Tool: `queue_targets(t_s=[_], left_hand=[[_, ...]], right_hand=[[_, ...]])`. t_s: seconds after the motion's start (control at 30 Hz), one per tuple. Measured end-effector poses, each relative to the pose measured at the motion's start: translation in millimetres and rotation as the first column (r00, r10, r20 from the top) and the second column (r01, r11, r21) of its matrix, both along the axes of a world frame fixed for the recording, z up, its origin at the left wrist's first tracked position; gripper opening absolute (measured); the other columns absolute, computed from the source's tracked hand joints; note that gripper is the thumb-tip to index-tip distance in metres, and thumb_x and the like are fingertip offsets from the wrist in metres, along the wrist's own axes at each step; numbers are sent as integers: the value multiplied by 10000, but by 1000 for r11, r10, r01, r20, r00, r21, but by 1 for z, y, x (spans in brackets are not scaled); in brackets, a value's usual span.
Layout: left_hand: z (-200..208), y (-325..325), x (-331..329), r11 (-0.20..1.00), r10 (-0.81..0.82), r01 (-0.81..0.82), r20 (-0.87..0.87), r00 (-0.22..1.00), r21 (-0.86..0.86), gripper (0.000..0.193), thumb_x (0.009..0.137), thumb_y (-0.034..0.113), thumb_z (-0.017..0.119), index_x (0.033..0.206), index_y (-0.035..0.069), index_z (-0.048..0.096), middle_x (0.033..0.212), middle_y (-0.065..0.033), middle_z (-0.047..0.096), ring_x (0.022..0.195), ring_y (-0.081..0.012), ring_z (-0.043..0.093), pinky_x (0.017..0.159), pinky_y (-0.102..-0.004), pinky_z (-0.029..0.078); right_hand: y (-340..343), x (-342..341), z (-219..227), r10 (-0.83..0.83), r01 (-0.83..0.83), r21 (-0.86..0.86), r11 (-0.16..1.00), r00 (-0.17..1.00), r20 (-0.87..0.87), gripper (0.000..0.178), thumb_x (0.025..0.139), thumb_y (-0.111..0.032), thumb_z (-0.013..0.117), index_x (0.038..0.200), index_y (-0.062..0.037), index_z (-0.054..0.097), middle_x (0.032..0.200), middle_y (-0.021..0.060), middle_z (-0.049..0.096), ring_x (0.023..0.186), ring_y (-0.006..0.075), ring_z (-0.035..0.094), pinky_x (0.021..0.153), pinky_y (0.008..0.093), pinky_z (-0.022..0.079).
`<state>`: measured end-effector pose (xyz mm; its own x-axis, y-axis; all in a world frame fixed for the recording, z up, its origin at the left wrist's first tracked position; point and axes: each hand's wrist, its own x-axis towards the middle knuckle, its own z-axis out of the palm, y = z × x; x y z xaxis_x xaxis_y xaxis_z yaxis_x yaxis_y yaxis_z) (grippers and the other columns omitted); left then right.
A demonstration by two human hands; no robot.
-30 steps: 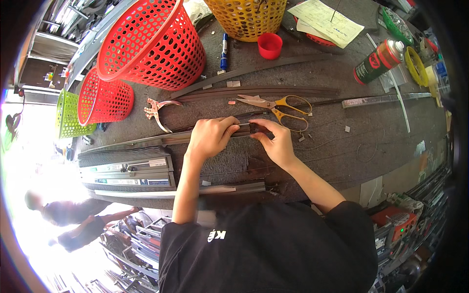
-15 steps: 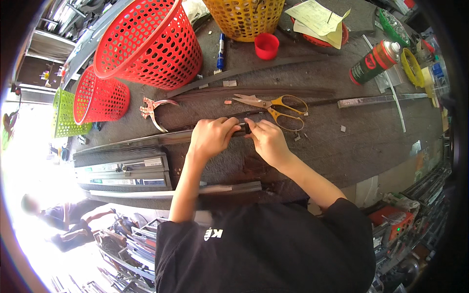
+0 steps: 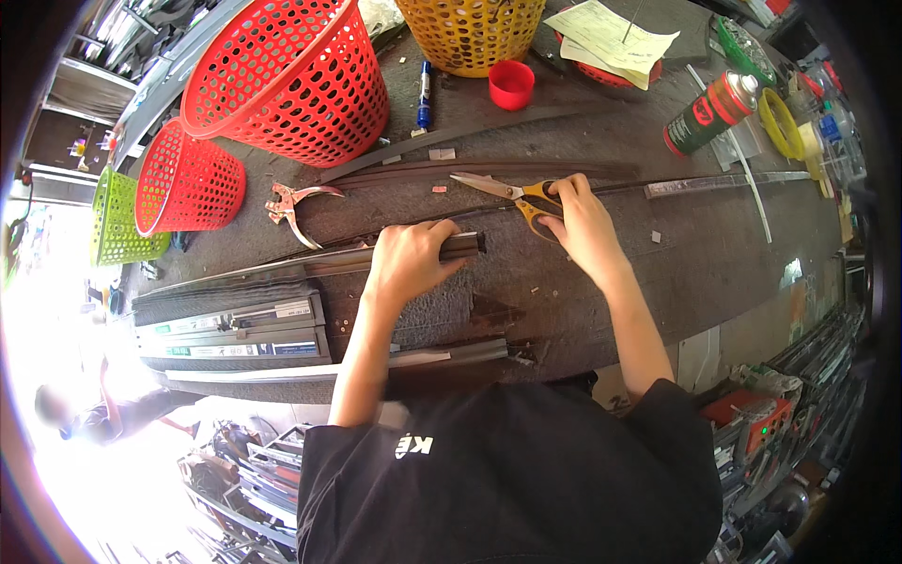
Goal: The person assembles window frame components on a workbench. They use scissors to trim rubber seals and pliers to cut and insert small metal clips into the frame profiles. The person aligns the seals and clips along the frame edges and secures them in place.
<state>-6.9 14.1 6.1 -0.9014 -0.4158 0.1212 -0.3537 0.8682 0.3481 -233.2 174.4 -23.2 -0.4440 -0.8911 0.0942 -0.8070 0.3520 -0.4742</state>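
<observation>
My left hand (image 3: 406, 263) is wrapped round the right end of a long, dark, narrow profile (image 3: 459, 246) that runs off to the left along the table. A small black piece shows at the profile's tip. To its right, my right hand (image 3: 586, 226) grips the yellow handles of a pair of scissors (image 3: 493, 186), fingers at the upper loop and thumb by the lower one. The blades lie slightly apart and point left. Left of the scissors rests a copper-coloured pair of pliers (image 3: 297, 209) with spread handles.
Red baskets (image 3: 282, 117), a green basket (image 3: 127, 230) and a yellow basket (image 3: 474, 42) stand at the back and left. A red cup (image 3: 511, 86), blue marker (image 3: 425, 94) and spray can (image 3: 711, 115) stand or lie beyond my hands. Packaged strips (image 3: 235, 324) lie at left; a person is beyond.
My right hand has left the profile's end and moved right and away from me, onto the scissors' handles. My left hand stays on the profile.
</observation>
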Motion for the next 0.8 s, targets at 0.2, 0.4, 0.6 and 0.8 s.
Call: queue_targets(t_s=[0.2, 0.4, 0.6, 0.8], left_hand=[[2, 0, 1, 996, 24, -19, 65, 998, -83, 396, 678, 348, 876, 941, 126, 678, 723, -78, 700, 707, -308, 703, 659, -422, 548], [18, -1, -2, 996, 42, -35, 87, 995, -79, 365, 686, 338, 871, 910, 120, 682, 715, -98, 699, 710, -322, 701, 655, -434, 548], [32, -6, -4, 999, 21, -18, 46, 999, -46, 307, 712, 324, 846, 862, 107, 690, 705, -115, 696, 695, -336, 696, 646, -438, 548], [45, -6, -4, 997, 16, -13, 42, 999, -73, 311, 719, 332, 835, 874, 103, 693, 703, -124, 696, 690, -334, 698, 644, -438, 547]], right_hand=[[27, 2, 53, -6, 25, -89, 996, 977, 214, 199, 913, -113, 692, 1003, 29, 584, 859, 116, 623, 835, 260, 702, 745, 355, 582], [30, 77, 43, 106, 609, -275, 744, 299, 948, 263, 1044, -288, 571, 903, -79, 495, 605, -1, 524, 424, 103, 534, 436, 260, 486], [35, 90, 43, 39, 631, -208, 747, 271, 962, 381, 1044, -364, 557, 803, -70, 540, 574, 6, 521, 385, 80, 486, 391, 247, 433], [31, 133, 20, -14, 171, -8, 985, 129, 992, 440, 1047, -425, 543, 819, -49, 553, 593, 41, 567, 425, 129, 544, 417, 258, 453]])
